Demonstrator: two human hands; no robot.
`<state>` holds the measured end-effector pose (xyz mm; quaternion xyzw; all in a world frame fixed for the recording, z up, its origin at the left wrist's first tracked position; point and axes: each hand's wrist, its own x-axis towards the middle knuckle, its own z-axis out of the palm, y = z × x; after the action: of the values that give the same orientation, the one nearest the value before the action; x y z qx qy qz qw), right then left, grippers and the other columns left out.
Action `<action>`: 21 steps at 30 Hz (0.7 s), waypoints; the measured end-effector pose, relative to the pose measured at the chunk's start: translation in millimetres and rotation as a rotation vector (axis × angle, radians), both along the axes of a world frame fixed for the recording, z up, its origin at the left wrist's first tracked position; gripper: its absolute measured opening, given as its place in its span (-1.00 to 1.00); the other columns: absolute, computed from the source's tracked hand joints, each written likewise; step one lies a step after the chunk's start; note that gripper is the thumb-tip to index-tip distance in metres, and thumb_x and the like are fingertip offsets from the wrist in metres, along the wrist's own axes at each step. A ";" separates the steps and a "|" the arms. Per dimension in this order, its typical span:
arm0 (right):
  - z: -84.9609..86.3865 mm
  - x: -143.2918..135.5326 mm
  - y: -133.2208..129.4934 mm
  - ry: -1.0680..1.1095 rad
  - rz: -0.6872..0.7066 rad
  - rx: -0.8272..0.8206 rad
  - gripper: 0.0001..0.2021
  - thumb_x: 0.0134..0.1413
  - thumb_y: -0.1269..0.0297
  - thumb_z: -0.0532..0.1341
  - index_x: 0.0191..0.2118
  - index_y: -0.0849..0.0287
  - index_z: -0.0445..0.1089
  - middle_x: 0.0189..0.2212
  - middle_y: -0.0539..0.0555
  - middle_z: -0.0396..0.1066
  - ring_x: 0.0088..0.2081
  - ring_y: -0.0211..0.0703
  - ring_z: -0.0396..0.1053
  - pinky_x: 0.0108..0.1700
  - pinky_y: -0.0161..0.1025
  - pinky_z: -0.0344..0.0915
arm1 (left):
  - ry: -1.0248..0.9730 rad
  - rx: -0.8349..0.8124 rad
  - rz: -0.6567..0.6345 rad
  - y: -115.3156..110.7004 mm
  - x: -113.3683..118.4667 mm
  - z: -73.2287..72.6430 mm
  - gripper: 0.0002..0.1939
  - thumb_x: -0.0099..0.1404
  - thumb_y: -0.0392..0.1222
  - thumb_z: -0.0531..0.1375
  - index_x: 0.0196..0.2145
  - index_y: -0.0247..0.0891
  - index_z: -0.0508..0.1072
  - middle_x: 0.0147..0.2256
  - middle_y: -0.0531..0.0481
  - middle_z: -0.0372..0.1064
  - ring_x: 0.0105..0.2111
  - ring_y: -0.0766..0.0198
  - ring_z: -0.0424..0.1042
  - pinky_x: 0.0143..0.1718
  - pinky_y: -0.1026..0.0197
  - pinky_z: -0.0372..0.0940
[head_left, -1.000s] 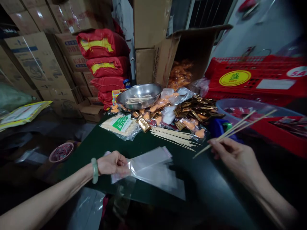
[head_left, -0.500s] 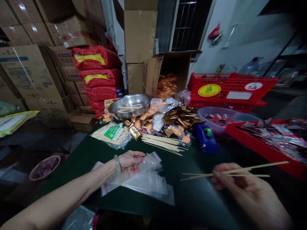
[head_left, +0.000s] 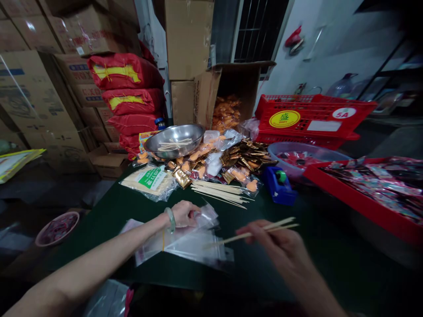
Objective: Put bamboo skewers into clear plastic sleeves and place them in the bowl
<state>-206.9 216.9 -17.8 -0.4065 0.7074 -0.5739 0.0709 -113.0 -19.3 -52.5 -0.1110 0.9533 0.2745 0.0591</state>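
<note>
My left hand [head_left: 185, 214], with a pale green bangle at the wrist, is closed on a clear plastic bag [head_left: 208, 215] above a fanned stack of clear bags [head_left: 194, 247] on the dark green table [head_left: 109, 220]. To its right, my right hand [head_left: 269, 240] pinches a few thin wooden sticks [head_left: 280, 224], whose tips point left over the stack. Beyond the hands lies a loose pile of wooden sticks [head_left: 221, 192]. A bag of sticks with a green label [head_left: 150, 179] is left of that pile.
A metal bowl [head_left: 175, 141] holding sticks stands behind gold packets [head_left: 244, 156] and orange wrapped pieces [head_left: 251, 185]. Right of them are a blue tape dispenser [head_left: 280, 187], a clear basin [head_left: 306, 154], a red tray of packets [head_left: 363, 198] and red baskets [head_left: 313, 121].
My right hand has moved left with the sticks, bringing their tips over the bags. The fingers of my left hand have curled down onto the bag. The view has shifted slightly.
</note>
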 end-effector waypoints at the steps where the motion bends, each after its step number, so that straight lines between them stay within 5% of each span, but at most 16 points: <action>1: -6.9 3.7 -11.0 -0.019 -0.008 -0.024 -0.63 -0.03 0.04 0.11 -0.67 0.16 0.38 -0.54 0.10 0.45 -0.48 -0.15 0.40 -0.45 -0.31 0.33 | 0.002 0.028 -0.002 -1.7 -0.5 -2.3 -0.72 -0.06 -0.30 0.20 -0.30 -0.27 0.48 -0.56 0.09 0.24 -0.55 0.36 0.19 -0.52 0.36 0.05; 5: -42.1 -8.5 -45.1 -0.170 -0.222 -0.191 -0.63 0.00 0.09 0.12 -0.69 0.20 0.31 -0.52 0.10 0.42 -0.42 -0.13 0.40 -0.34 -0.24 0.33 | 0.002 0.106 0.019 -5.9 -0.8 -11.2 -0.80 -0.01 -0.36 0.16 -0.35 -0.37 0.46 -0.60 0.10 0.25 -0.57 0.41 0.20 -0.53 0.40 0.07; 10: -69.4 -41.5 -54.9 -0.303 -0.295 -0.224 -0.68 -0.08 0.08 0.17 -0.59 0.26 0.37 -0.49 0.13 0.43 -0.49 -0.16 0.38 -0.39 -0.21 0.34 | -0.018 0.135 0.025 -7.8 0.7 -12.7 -0.84 -0.02 -0.33 0.19 -0.39 -0.39 0.45 -0.59 0.10 0.25 -0.57 0.42 0.21 -0.54 0.40 0.08; 15: -63.4 -38.5 -40.9 -0.261 -0.371 -0.223 -0.70 -0.05 0.11 0.15 -0.58 0.25 0.37 -0.51 0.12 0.43 -0.44 -0.14 0.39 -0.35 -0.20 0.33 | -0.056 0.141 -0.048 -7.7 -1.9 -4.9 -0.82 -0.08 -0.38 0.21 -0.42 -0.31 0.47 -0.59 0.13 0.22 -0.56 0.42 0.19 -0.55 0.41 0.05; 18: -49.5 -21.7 -28.1 -0.073 -0.415 -0.240 -0.71 0.03 0.17 0.10 -0.57 0.22 0.36 -0.45 0.10 0.44 -0.35 -0.13 0.40 -0.24 -0.22 0.29 | -0.067 0.141 -0.068 -6.5 -3.4 -2.5 -0.91 -0.08 -0.42 0.19 -0.54 -0.33 0.45 -0.59 0.11 0.21 -0.57 0.43 0.19 -0.57 0.41 0.04; 21: -42.9 -6.3 -21.4 0.101 -0.349 -0.166 -0.76 0.07 0.21 0.07 -0.44 0.18 0.42 -0.42 0.06 0.44 -0.45 -0.21 0.37 -0.34 -0.29 0.27 | -0.048 0.147 -0.064 -6.3 -2.0 -3.3 -0.93 -0.07 -0.44 0.17 -0.61 -0.34 0.42 -0.57 0.10 0.22 -0.57 0.44 0.18 -0.57 0.40 0.04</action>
<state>-213.2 195.5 -60.6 -0.3104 0.7201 -0.6126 -0.0988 -115.0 -25.5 -55.8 -0.0827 0.9319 0.3390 0.0988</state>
